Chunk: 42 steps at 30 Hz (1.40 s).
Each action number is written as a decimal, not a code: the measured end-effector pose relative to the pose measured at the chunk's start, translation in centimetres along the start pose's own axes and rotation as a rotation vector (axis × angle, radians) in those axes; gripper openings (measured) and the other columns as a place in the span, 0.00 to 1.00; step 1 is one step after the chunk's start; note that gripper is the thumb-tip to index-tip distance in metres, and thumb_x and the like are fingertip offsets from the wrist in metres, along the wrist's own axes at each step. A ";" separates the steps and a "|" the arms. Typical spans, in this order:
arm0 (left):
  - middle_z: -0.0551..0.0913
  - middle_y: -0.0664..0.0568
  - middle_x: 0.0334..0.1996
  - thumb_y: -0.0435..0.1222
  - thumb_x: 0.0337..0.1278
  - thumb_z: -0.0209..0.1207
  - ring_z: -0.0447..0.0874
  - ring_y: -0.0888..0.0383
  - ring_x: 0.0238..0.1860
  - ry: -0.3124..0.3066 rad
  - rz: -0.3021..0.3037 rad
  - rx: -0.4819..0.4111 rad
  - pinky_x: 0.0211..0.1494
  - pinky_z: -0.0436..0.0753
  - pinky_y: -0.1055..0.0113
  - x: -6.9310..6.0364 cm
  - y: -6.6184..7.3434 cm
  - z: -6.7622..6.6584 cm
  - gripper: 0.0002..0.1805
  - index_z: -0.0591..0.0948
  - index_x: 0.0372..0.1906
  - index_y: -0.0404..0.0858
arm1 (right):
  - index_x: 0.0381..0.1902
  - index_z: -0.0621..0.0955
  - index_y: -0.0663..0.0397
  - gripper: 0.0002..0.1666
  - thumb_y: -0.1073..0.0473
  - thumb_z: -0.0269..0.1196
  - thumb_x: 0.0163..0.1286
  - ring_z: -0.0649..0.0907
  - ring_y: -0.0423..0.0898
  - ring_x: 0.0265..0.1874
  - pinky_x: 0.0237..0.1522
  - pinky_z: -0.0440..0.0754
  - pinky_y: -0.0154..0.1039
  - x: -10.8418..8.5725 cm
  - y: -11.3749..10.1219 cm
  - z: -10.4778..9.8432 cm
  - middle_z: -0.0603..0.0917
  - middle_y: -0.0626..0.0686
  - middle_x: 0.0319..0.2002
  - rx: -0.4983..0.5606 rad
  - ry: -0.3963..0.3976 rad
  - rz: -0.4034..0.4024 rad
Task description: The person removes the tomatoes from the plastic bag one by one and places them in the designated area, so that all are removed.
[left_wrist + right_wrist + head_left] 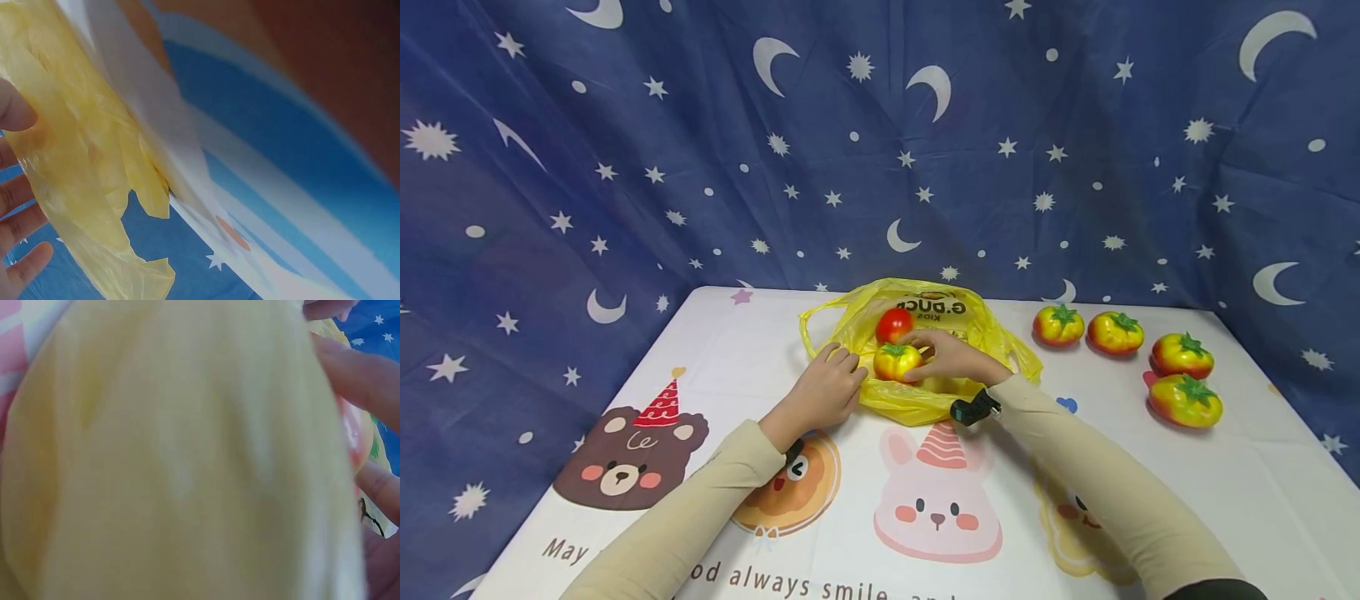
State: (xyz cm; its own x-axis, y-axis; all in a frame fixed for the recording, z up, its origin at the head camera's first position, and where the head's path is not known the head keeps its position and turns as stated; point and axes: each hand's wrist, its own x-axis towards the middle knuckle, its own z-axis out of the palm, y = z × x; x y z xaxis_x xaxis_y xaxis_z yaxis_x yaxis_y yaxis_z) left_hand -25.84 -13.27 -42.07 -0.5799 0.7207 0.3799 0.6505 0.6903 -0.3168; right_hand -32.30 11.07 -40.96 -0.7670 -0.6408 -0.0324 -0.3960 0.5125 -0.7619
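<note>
A yellow plastic bag (917, 408) with dark print lies on the table with its mouth spread towards me. At its left edge my left hand (827, 387) pinches the film; the left wrist view shows the thumb on one side of the bag (81, 150) and fingers on the other. Inside the mouth, my right hand (955, 354) grips a yellow-and-red tomato (895, 364) with a green top. Just behind it sits a red tomato (891, 325). Blurred bag film (175, 456) covers most of the right wrist view and hides much of the held tomato.
Several more yellow-and-red tomatoes (1115, 333) rest on the table's right side. The white tablecloth (745, 333) carries printed cartoon animals and lettering. A dark blue curtain (850, 208) with moons and stars hangs behind the table.
</note>
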 end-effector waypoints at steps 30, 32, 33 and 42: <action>0.77 0.50 0.28 0.34 0.52 0.52 0.78 0.51 0.36 0.015 -0.001 -0.003 0.59 0.73 0.52 0.0 -0.1 0.3 0.04 0.78 0.28 0.40 | 0.64 0.68 0.56 0.39 0.53 0.69 0.56 0.78 0.60 0.55 0.54 0.79 0.51 -10.2 0.7 -9.9 0.72 0.64 0.62 -0.062 0.107 0.202; 0.77 0.50 0.28 0.34 0.52 0.52 0.78 0.51 0.36 0.017 0.000 -0.003 0.60 0.73 0.51 0.0 -0.1 0.3 0.05 0.78 0.28 0.40 | 0.65 0.68 0.55 0.40 0.53 0.68 0.56 0.78 0.61 0.56 0.54 0.78 0.51 -11.0 0.8 -10.5 0.72 0.64 0.62 -0.069 0.126 0.231; 0.77 0.50 0.28 0.34 0.52 0.52 0.78 0.51 0.36 0.017 0.001 -0.004 0.60 0.73 0.52 0.0 -0.1 0.3 0.05 0.78 0.28 0.40 | 0.65 0.67 0.55 0.40 0.52 0.68 0.57 0.77 0.62 0.56 0.54 0.78 0.52 -11.5 1.0 -10.7 0.71 0.65 0.62 -0.073 0.135 0.241; 0.77 0.49 0.28 0.34 0.52 0.52 0.78 0.50 0.37 0.013 0.002 -0.010 0.60 0.73 0.51 0.0 0.0 0.2 0.05 0.79 0.29 0.40 | 0.65 0.66 0.57 0.41 0.50 0.67 0.58 0.77 0.62 0.54 0.52 0.81 0.47 -14.8 3.7 -12.1 0.71 0.66 0.62 -0.137 0.217 0.276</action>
State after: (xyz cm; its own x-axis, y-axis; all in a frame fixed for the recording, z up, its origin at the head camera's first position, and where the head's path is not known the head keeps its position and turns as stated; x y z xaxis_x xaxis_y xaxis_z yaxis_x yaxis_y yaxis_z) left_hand -25.91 -13.29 -42.21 -0.5721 0.7213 0.3904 0.6566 0.6880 -0.3089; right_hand -28.52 29.30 -35.47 -0.9376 -0.3394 -0.0753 -0.2120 0.7299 -0.6498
